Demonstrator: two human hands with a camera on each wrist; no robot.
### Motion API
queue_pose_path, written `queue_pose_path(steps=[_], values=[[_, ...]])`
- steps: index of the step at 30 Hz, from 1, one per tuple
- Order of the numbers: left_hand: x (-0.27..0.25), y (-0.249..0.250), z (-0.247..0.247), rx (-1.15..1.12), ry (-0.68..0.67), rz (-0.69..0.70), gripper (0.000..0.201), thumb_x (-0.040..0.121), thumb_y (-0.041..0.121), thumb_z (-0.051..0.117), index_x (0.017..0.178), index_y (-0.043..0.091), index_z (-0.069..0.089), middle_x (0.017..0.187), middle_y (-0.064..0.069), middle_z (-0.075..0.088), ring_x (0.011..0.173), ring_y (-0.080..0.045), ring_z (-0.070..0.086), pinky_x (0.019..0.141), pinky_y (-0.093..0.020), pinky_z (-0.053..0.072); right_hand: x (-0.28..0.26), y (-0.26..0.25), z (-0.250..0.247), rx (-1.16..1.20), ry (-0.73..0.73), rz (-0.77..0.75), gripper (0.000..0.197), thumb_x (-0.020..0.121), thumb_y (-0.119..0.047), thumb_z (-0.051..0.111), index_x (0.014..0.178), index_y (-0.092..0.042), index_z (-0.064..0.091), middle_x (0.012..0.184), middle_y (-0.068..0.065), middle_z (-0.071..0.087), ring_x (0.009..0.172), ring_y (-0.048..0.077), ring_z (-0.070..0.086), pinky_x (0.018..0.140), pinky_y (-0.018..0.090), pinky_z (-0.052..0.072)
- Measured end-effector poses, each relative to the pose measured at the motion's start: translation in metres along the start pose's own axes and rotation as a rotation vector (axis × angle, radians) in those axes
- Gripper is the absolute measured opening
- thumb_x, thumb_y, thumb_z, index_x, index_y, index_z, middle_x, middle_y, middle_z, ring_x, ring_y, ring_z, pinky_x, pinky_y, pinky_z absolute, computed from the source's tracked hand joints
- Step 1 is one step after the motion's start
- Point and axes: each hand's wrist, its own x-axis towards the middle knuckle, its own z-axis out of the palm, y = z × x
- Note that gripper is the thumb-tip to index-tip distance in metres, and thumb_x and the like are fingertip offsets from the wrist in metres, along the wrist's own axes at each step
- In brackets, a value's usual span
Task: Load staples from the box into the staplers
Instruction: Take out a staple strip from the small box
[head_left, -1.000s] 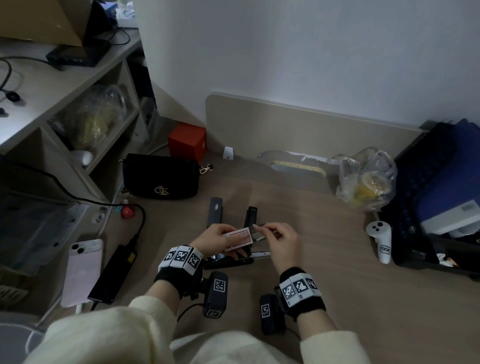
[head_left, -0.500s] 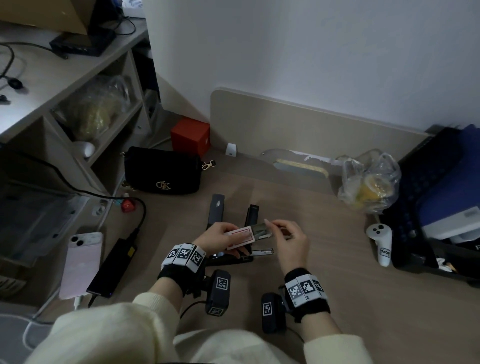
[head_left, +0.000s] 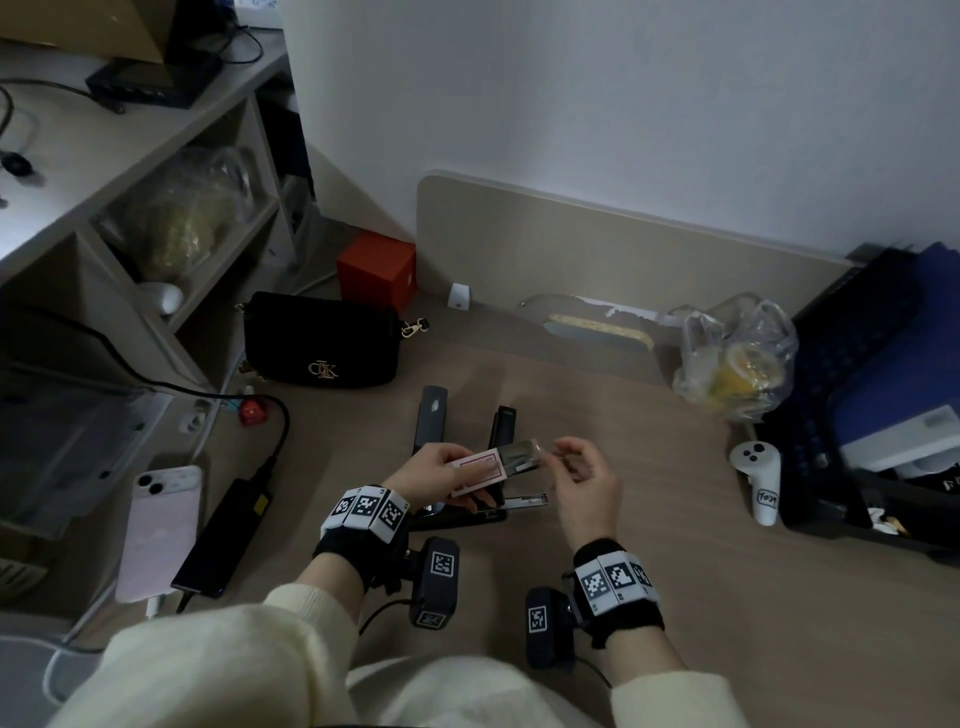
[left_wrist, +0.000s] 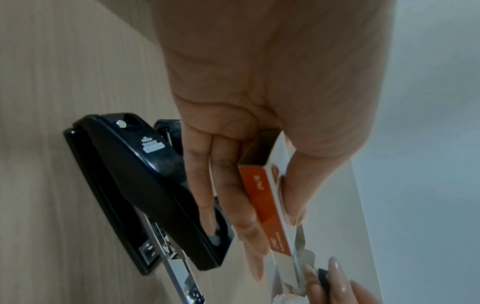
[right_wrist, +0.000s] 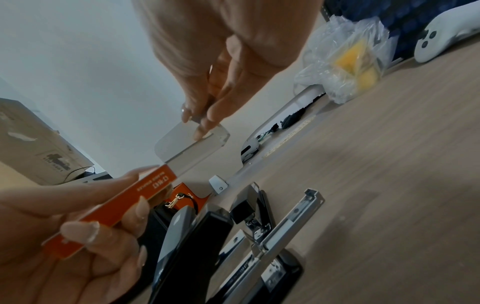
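My left hand (head_left: 465, 475) holds a small orange-and-white staple box (head_left: 478, 470) above the table, thumb on top and fingers underneath. My right hand (head_left: 550, 453) pinches the grey end flap (right_wrist: 187, 148) of the box, which stands out to the right. Two black staplers lie open on the table below the hands: one with a grey top (head_left: 431, 415) and one to its right (head_left: 503, 423) with its metal staple channel (head_left: 524, 501) swung out. The left wrist view shows the box (left_wrist: 267, 197) beside a stapler (left_wrist: 135, 174). No staples are visible.
A black purse (head_left: 322, 340) and a red cube box (head_left: 376, 267) sit behind the staplers. A pink phone (head_left: 161, 530) and a black charger (head_left: 223, 535) lie at the left, a plastic bag (head_left: 737, 358) and a white controller (head_left: 758, 478) at the right.
My right fingers have drawn the grey flap out from the box's right end, and the hand has shifted slightly right. The left hand keeps holding the box.
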Motion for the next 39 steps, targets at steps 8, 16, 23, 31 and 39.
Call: queue_pose_path(steps=[8,16,23,31,39], values=[[0.003,-0.002,-0.006,-0.019,0.032,0.000,0.025,0.090,0.026,0.064,0.097,0.002,0.065,0.093,-0.024,0.071,0.075,-0.022,0.071,0.063,-0.023,0.058,0.002,0.007,-0.004,-0.077,0.042,0.020,0.023,0.079,-0.008,0.075,0.097,-0.017,0.064,0.090,-0.011,0.065,0.083,-0.001,0.062,0.069,0.004,0.048],[0.005,0.000,-0.010,-0.043,0.042,-0.006,0.030,0.093,0.020,0.061,0.108,-0.007,0.060,0.086,-0.016,0.070,0.065,-0.013,0.072,0.058,-0.020,0.057,0.005,0.029,-0.007,-0.203,0.034,0.150,0.022,0.079,-0.014,0.075,0.099,-0.009,0.066,0.090,-0.002,0.066,0.080,0.007,0.062,0.065,0.006,0.046],[0.003,0.003,-0.009,-0.052,0.060,-0.019,0.030,0.094,0.019,0.061,0.108,-0.007,0.060,0.082,-0.014,0.070,0.064,-0.012,0.071,0.056,-0.019,0.056,0.006,0.046,-0.008,-0.303,0.033,0.238,0.010,0.085,-0.011,0.069,0.094,-0.008,0.067,0.084,0.004,0.067,0.083,0.020,0.065,0.064,0.014,0.042],[0.001,0.005,-0.010,-0.050,0.089,-0.049,0.032,0.093,0.020,0.061,0.112,-0.006,0.059,0.083,-0.013,0.070,0.063,-0.010,0.071,0.057,-0.018,0.056,0.009,0.058,-0.002,-0.279,-0.057,0.361,0.033,0.083,-0.004,0.069,0.113,-0.009,0.059,0.092,0.004,0.065,0.087,0.021,0.063,0.072,0.024,0.042],[0.005,0.005,-0.008,-0.067,0.114,-0.073,0.033,0.093,0.020,0.061,0.113,-0.006,0.058,0.084,-0.013,0.070,0.064,-0.010,0.071,0.056,-0.018,0.056,0.020,0.072,0.003,-0.297,-0.097,0.366,0.036,0.081,-0.003,0.069,0.115,-0.011,0.060,0.095,0.009,0.069,0.084,0.020,0.064,0.074,0.028,0.046]])
